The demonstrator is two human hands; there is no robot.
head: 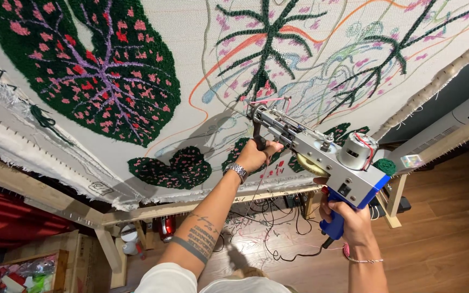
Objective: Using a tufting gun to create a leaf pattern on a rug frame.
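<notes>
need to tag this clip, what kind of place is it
Likely a home rug-tufting workshop. A tufting gun, held by the left hand and right hand, presses against stretched cloth on a wooden frame, above a wood floor.

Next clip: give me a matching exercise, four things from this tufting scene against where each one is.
1 left hand
2 right hand
3 tufting gun
4 wristwatch

A on the gun's blue rear grip
B on the left wrist
C on the gun's black front handle
D tip against the stretched cloth

Pairs: 1-C, 2-A, 3-D, 4-B
</notes>
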